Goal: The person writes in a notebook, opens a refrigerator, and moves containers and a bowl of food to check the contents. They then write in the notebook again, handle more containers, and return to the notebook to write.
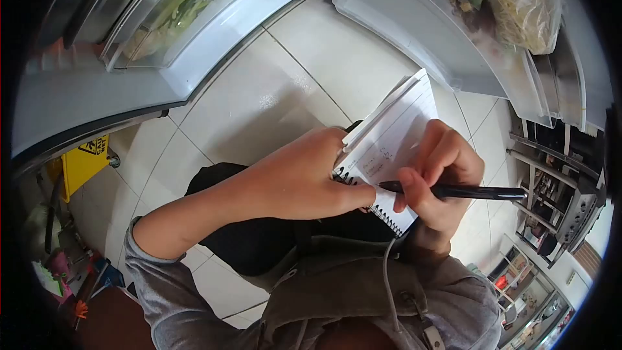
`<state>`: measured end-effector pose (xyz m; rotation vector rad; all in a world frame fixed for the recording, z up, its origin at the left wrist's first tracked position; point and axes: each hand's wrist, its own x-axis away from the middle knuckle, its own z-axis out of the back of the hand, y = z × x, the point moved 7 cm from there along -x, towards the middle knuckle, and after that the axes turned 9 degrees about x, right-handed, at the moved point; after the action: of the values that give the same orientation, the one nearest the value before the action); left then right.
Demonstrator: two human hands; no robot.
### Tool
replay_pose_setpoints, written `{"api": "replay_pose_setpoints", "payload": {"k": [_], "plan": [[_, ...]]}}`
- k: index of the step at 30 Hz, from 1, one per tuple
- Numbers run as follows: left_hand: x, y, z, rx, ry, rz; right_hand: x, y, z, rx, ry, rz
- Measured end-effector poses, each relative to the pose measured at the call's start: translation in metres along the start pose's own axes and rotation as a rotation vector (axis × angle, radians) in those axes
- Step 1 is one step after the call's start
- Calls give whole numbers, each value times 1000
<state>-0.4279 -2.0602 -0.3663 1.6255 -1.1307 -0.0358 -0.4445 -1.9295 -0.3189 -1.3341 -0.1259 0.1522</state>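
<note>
My left hand [330,181] grips a spiral notepad [408,113] by its left edge, thumb near the wire coil and the other fingers hidden behind the pages. The pad has lined white paper, with a few lines of small handwriting near the coil. In my right hand [447,172] is a black pen [479,192], pinched between thumb and fingers over the page. Its front end reaches left toward my left thumb, and its back end points right. The pad is held in front of my apron [343,279].
An opened fridge stands ahead: vegetables in a clear bin [188,23] at upper left, and a door shelf [414,32] with bagged produce [521,6] at upper right. Tiled floor [259,91] lies below. A yellow caution sign [84,162] is at left, kitchen equipment [564,214] at right.
</note>
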Motion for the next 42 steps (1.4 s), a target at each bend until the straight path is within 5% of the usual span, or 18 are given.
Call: {"api": "replay_pose_setpoints", "payload": {"k": [7,13,15,17,18,24,31,36,42], "plan": [[-3,-5,3,-56,-112,26,3,1,3,85,55,26],[-9,-3,16,137,-10,208,0,3,1,-118,89,-136],[-11,-10,19,73,-1,95,2,1,0,-325,115,-234],[-12,10,7,-301,-202,-412,-3,3,-2,-375,86,-200],[-12,7,7,-297,-207,-409,-4,4,-4,-388,100,-204],[-16,-2,7,-216,-224,55,-11,11,-5,-365,38,-113],[-22,-3,15,-296,-251,10,-11,18,3,-48,28,-66],[-25,-11,14,166,-295,252,-10,16,5,98,35,-120],[-24,-8,14,-44,-286,150,-11,16,5,127,37,-157]]}}
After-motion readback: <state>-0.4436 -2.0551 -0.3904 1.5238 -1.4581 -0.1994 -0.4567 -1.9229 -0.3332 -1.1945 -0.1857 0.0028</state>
